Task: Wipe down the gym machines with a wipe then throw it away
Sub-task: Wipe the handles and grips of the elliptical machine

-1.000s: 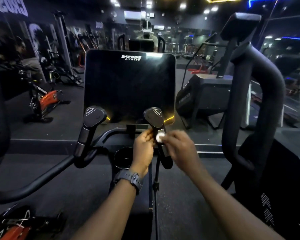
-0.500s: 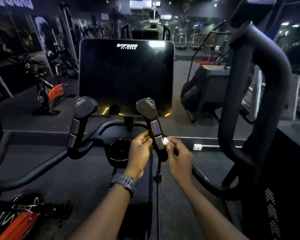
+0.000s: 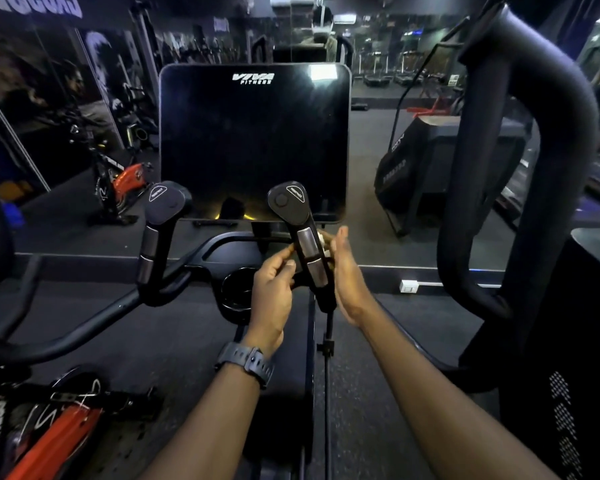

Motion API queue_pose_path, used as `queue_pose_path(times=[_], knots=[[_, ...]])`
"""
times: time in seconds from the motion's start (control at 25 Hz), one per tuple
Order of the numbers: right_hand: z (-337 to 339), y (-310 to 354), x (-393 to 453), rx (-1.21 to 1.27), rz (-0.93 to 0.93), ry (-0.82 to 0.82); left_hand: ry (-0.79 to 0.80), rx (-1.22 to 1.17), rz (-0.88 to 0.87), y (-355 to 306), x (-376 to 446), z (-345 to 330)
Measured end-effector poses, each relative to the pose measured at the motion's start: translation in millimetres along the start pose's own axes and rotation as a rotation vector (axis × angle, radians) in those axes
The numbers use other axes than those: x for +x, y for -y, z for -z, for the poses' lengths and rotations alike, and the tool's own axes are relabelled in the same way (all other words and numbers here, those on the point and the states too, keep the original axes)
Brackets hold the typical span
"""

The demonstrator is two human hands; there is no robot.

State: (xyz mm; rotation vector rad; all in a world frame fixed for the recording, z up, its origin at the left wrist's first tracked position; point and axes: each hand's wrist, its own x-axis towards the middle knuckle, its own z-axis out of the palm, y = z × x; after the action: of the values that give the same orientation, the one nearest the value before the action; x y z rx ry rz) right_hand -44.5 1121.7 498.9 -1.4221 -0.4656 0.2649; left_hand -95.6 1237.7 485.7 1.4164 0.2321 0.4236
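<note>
Person stands at a black cardio machine, both hands on its right handle [image 3: 303, 237]. Left hand [image 3: 273, 292], with a dark watch [image 3: 246, 363] on the wrist, has fingers curled against the handle's left side, fingertips touching it just beside the silver sensor strip. Right hand [image 3: 345, 275] is on the handle's right side, thumb up, fingers wrapped behind the grip and mostly hidden. A small white wipe [image 3: 323, 239] shows between that hand and the handle, pressed to the grip's right edge; most of it is hidden. Left handle [image 3: 160, 233] stands free, well apart to the left. Dark console screen [image 3: 255, 140] is just beyond the handles. A round cup holder [image 3: 236, 289] sits near, left of the left hand. Red exercise bike [image 3: 125, 188] far left on the floor.
</note>
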Motion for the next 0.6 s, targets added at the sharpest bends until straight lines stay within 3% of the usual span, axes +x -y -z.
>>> queue_pose_path(times=[0.16,0.44,0.6], knots=[[19.8,-36.9,-29.0,-0.282,-0.108,0.012,0.05,-0.062,0.039,-2.5,-3.3,6.0],[22.0,-59.5,-27.2,-0.114,0.015,-0.1,0.062,-0.127,0.1,28.3,-14.3,-2.9],[39.0,-53.2,-16.3,-0.553,0.067,-0.054,0.096,-0.108,0.147,46.5,-16.5,-5.1]])
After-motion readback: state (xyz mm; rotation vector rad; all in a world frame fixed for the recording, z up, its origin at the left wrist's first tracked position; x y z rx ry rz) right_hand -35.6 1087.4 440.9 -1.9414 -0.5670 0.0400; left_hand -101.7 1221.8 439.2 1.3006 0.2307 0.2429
